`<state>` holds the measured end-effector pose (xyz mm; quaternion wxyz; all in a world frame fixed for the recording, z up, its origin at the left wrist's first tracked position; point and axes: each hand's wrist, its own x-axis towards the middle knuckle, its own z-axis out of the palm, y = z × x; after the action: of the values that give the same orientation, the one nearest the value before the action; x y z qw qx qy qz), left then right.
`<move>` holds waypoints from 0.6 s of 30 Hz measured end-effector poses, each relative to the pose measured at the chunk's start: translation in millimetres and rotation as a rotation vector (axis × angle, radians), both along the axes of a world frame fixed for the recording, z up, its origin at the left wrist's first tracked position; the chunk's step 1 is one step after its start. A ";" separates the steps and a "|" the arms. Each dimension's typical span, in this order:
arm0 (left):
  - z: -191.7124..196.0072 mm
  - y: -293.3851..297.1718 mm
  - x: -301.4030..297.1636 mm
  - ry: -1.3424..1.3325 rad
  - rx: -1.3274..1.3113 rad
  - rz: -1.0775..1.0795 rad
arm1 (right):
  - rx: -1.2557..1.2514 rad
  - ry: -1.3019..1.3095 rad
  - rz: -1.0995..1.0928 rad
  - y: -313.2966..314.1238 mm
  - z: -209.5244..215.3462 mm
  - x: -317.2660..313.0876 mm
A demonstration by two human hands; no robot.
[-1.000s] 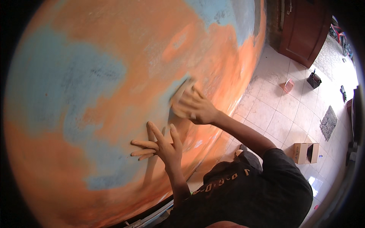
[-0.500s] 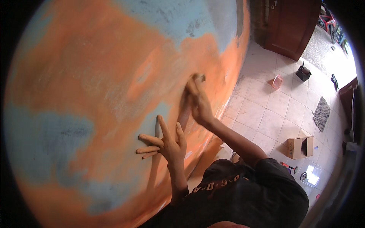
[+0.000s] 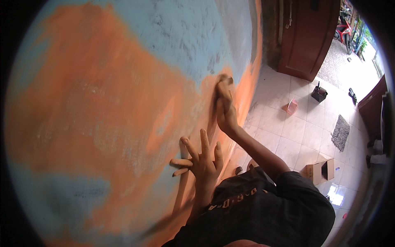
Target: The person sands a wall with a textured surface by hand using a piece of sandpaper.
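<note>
A large wall (image 3: 119, 94) with patchy orange and pale blue paint fills the left and middle of the view. My left hand (image 3: 202, 164) rests against it with fingers spread and nothing in them. Higher up and to the right, my right hand (image 3: 225, 105) is closed and pressed to the orange paint near a blue patch. At its fingertips shows a small greyish-brown piece (image 3: 226, 79), too blurred to name. Dust coats the fingers of both hands.
Pale floor tiles (image 3: 284, 127) lie to the right of the wall. On them are a cardboard box (image 3: 316, 173), a patterned mat (image 3: 340, 132), a pink plastic container (image 3: 292, 106) and a black caddy (image 3: 319, 94). A brown door (image 3: 306, 41) stands open at the back; a red motorcycle (image 3: 343, 29) is outside.
Both hands have moved right along the wall, the left one also slightly lower. The right hand stays closed against the paint. The view has shifted a little.
</note>
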<state>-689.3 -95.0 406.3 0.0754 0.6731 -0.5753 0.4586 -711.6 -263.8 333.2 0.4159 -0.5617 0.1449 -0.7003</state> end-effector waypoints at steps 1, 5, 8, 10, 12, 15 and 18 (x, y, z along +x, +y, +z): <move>1.3 -1.8 -7.6 0.009 0.008 -0.009 | 0.278 -0.093 0.134 -4.2 3.0 -9.4; 16.7 -24.7 -16.2 0.086 0.011 -0.073 | -0.828 0.165 -0.490 -36.3 12.2 -29.9; 8.1 -44.6 -19.1 0.050 -0.040 -0.035 | -0.237 0.116 -0.260 -66.4 28.6 -33.6; 1.4 -57.1 -16.1 0.131 -0.036 -0.017 | 0.049 0.099 -0.143 -76.2 18.9 -28.2; -4.5 -68.8 -8.0 0.014 -0.104 0.026 | -0.765 0.181 -0.391 -73.1 -2.9 -19.2; -22.0 -84.2 2.5 0.098 -0.215 0.026 | -0.516 0.189 -0.275 -115.4 -13.7 -13.0; -26.1 -107.2 -14.4 -0.028 -0.362 0.065 | -0.407 0.216 -0.110 -113.8 -20.0 -28.4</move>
<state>-703.7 -202.1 380.1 0.1723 0.6603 -0.4621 0.5664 -740.0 -377.6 313.1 0.2373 -0.6969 0.0745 -0.6727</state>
